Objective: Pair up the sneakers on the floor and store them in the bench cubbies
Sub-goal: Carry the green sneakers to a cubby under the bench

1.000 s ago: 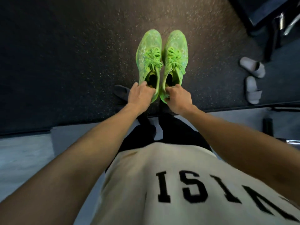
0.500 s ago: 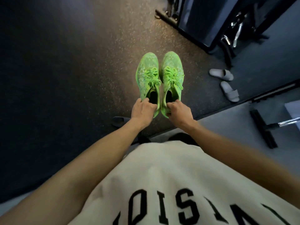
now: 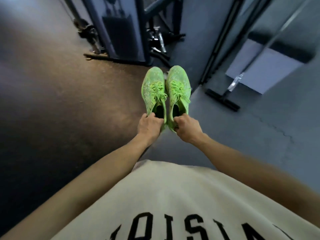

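- The left hand (image 3: 150, 126) clenches the heel of the left neon-green sneaker (image 3: 154, 93); the right hand (image 3: 187, 128) grips the right neon-green sneaker (image 3: 178, 91), toes pointing to 12 o'clock, carried above the floor (image 3: 60, 101).
- Risk: a heel-only pinch may let a toe sag or a shoe slip; the gym machine (image 3: 121, 32) at 12 o'clock could snag the dangling laces.
- No bench cubbies are visible.

Neon-green speckled sneakers (image 3: 166, 90), beige shirt (image 3: 173, 196) w/ blk letters.

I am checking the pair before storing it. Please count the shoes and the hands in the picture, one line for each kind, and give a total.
Green sneakers: 2, the left sneaker and the right sneaker, held side by side with toes pointing away.
Hands: 2, the left hand and the right hand, each gripping one sneaker at the heel.
Total: 4
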Available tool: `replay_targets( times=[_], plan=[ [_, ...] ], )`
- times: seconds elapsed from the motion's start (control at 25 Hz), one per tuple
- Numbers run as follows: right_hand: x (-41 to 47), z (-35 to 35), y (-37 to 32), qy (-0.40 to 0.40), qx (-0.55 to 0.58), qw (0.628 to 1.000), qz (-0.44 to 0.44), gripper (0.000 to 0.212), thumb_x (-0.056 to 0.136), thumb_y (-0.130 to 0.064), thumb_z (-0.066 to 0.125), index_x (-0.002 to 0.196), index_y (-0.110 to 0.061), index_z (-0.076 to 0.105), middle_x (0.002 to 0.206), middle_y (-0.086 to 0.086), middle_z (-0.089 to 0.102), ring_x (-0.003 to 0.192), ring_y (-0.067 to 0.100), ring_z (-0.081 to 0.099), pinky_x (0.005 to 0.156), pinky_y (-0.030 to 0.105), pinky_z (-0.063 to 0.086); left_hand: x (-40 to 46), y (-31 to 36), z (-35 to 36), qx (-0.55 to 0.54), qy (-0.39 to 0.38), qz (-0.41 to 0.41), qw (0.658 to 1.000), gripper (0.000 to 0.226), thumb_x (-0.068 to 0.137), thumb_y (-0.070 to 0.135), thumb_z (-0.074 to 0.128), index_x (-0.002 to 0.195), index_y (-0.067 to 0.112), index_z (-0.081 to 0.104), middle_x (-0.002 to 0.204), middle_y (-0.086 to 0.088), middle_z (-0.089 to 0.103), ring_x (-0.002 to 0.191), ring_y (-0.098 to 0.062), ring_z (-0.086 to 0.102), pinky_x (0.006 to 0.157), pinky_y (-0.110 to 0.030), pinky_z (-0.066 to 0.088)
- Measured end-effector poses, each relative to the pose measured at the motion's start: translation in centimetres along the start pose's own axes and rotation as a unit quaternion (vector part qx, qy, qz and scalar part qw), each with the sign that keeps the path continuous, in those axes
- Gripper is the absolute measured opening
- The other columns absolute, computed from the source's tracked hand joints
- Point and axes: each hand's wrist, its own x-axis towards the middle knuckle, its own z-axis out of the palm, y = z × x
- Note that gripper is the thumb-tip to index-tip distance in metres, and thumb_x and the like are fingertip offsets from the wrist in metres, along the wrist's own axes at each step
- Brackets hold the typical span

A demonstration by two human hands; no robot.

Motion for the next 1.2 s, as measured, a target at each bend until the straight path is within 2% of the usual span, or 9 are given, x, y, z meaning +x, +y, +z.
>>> replay_targets(
  times=[0.16,0.36,0.52,0.6,0.92,1.0,1.08,1.2],
  plan=[
    [-6.3,-2.4,9.2,0.022,0.009,0.996,0.091,0.009,0.086,-0.012,0.051,0.09,-0.012,0.06,0.101,0.013,0.057,0.089,0.036,0.06,0.067,0.035,0.041,2.6,10.8,-1.4,0.043,0.026,0.096,0.994,0.027,0.088,0.007,0.051,0.105,0.025,0.063,0.103,-0.005,0.062,0.108,-0.021,0.051,0.094,-0.034,0.034],
    [-12.6,-4.3,19.4,0.069,0.043,0.973,0.216,0.01,0.088,-0.013,0.051,0.094,-0.01,0.059,0.105,0.014,0.057,0.093,0.036,0.06,0.07,0.036,0.043,7.2,23.1,-2.7,0.073,0.018,0.234,0.969,0.023,0.087,0.006,0.051,0.099,0.024,0.059,0.103,-0.004,0.063,0.107,-0.024,0.051,0.091,-0.035,0.034],
    [-14.5,-4.9,26.3,0.103,0.089,0.947,0.291,0.006,0.087,-0.013,0.053,0.082,-0.016,0.055,0.102,0.013,0.057,0.09,0.035,0.06,0.067,0.034,0.041,11.8,30.7,-2.9,0.098,0.036,0.319,0.942,0.023,0.088,0.007,0.049,0.096,0.025,0.061,0.101,-0.002,0.066,0.103,-0.022,0.053,0.089,-0.035,0.033],
    [-14.6,-5.4,30.2,0.117,0.104,0.932,0.327,0.013,0.088,-0.015,0.053,0.077,-0.019,0.048,0.099,0.013,0.056,0.087,0.035,0.059,0.065,0.033,0.04,14.7,34.5,-2.9,0.107,0.032,0.358,0.927,0.022,0.088,0.008,0.051,0.097,0.025,0.062,0.1,-0.002,0.066,0.104,-0.021,0.053,0.09,-0.035,0.032],
    [-13.3,-11.3,45.4,0.145,0.169,0.876,0.427,0.018,0.085,-0.012,0.054,0.07,-0.013,0.044,0.086,0.012,0.051,0.077,0.035,0.056,0.061,0.034,0.04,27.4,49.5,-6.3,0.109,0.018,0.471,0.875,0.019,0.089,0.011,0.053,0.096,0.025,0.063,0.098,-0.004,0.065,0.103,-0.021,0.053,0.091,-0.034,0.032],
    [-13.0,-13.0,49.6,0.152,0.169,0.863,0.45,0.019,0.086,-0.012,0.053,0.07,-0.013,0.043,0.088,0.012,0.051,0.079,0.035,0.056,0.064,0.035,0.045,30.7,53.6,-7.3,0.119,-0.004,0.489,0.864,0.016,0.089,0.013,0.055,0.097,0.025,0.062,0.099,-0.004,0.065,0.105,-0.021,0.052,0.091,-0.034,0.033],
    [-12.6,-14.3,53.6,0.145,0.168,0.858,0.463,0.016,0.086,-0.012,0.054,0.073,-0.014,0.044,0.094,0.013,0.053,0.083,0.035,0.057,0.069,0.038,0.049,33.3,57.3,-7.8,0.13,0.02,0.51,0.85,0.015,0.088,0.014,0.056,0.099,0.024,0.061,0.1,-0.003,0.066,0.106,-0.021,0.051,0.09,-0.034,0.033],
    [-12.5,-16.4,62.1,0.152,0.172,0.852,0.471,0.025,0.084,-0.009,0.053,0.066,-0.016,0.038,0.09,0.011,0.049,0.083,0.036,0.057,0.064,0.036,0.044,38.5,65.2,-8.5,0.138,0.011,0.518,0.844,0.016,0.089,0.014,0.056,0.099,0.025,0.061,0.1,-0.002,0.067,0.106,-0.02,0.052,0.089,-0.034,0.033]
  ],
)
